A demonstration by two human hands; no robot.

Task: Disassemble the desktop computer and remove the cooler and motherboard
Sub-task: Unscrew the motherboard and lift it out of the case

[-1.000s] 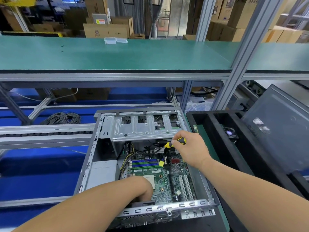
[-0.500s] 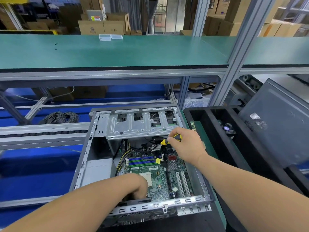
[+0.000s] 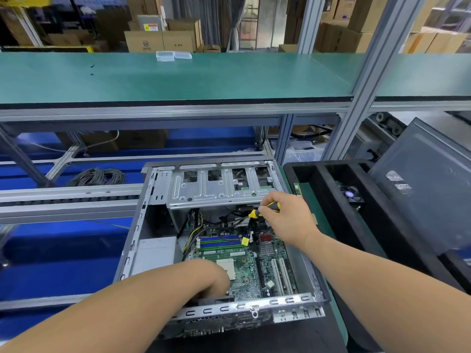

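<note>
An open desktop case (image 3: pixel 132 240) lies flat before me, with the green motherboard (image 3: pixel 244 273) bare inside and its CPU socket uncovered. My right hand (image 3: pixel 288 220) grips a yellow-and-black screwdriver (image 3: pixel 267 208), whose tip points down at the board's far edge among black cables, just under the silver drive cage (image 3: pixel 216 189). My left hand (image 3: pixel 214 278) reaches into the case at the near left of the board; its fingers are bent down out of sight behind the rear frame. A cooler with a fan (image 3: pixel 350 194) sits in the black tray on the right.
A black foam tray (image 3: pixel 328 212) with compartments stands right of the case, and a grey side panel (image 3: pixel 423 184) leans over it. A green shelf (image 3: pixel 178 77) runs overhead with small clear boxes (image 3: pixel 173 56). A coil of grey cable (image 3: pixel 96 175) lies at the back left.
Both hands stay in place on the case; only the camera view has shifted slightly. The screwdriver remains at the board's far edge.
</note>
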